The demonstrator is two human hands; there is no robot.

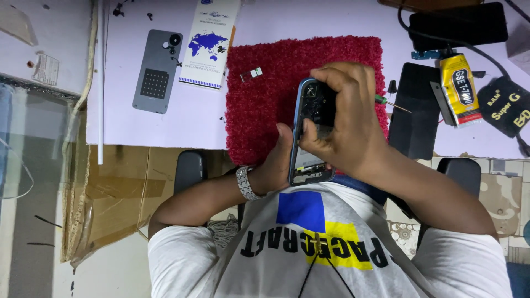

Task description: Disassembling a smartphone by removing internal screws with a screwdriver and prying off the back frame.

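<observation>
Nearest to us, our left hand (274,165), a metal watch (244,182) on its wrist, grips the opened phone (311,132) from the side and behind, thumb laid along its left edge. The phone stands tilted on end above the near edge of the red mat (265,99), its back cover off and its insides showing. Our right hand (345,118) is wrapped over the phone's upper right, fingers curled around its top corner and pressing on the exposed inner side; a screwdriver (389,102) with a green grip pokes out just past this hand, and we cannot tell whether the hand is holding it.

Farther out on the mat lies a small metal part (251,74). To the left on the pale table (193,121) lie a grey back cover (157,70) and a white card (210,44). To the right sit a dark slab (415,110), a yellow glue tube (459,88) and a black pouch (505,105).
</observation>
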